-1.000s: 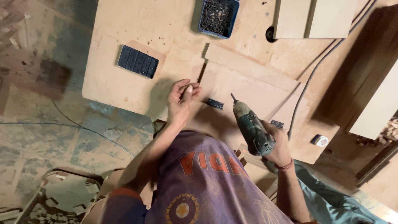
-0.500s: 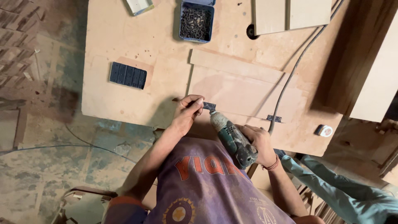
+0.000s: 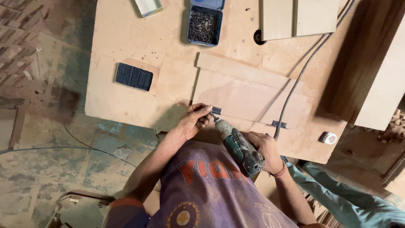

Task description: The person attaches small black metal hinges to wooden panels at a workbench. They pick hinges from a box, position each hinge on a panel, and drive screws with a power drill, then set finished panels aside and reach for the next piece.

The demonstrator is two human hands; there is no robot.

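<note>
While left hand (image 3: 195, 120) pinches hinge (image 3: 216, 110), right hand (image 3: 263, 147) grips drill (image 3: 238, 145): a slipping bit could nick fingertips.

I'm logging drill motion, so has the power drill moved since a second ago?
Yes. The power drill has swung left toward the left hand; its bit now meets the dark hinge on the wooden panel.

One head camera looks steeply down, fairly near, over the workbench (image 3: 126, 97)
</note>
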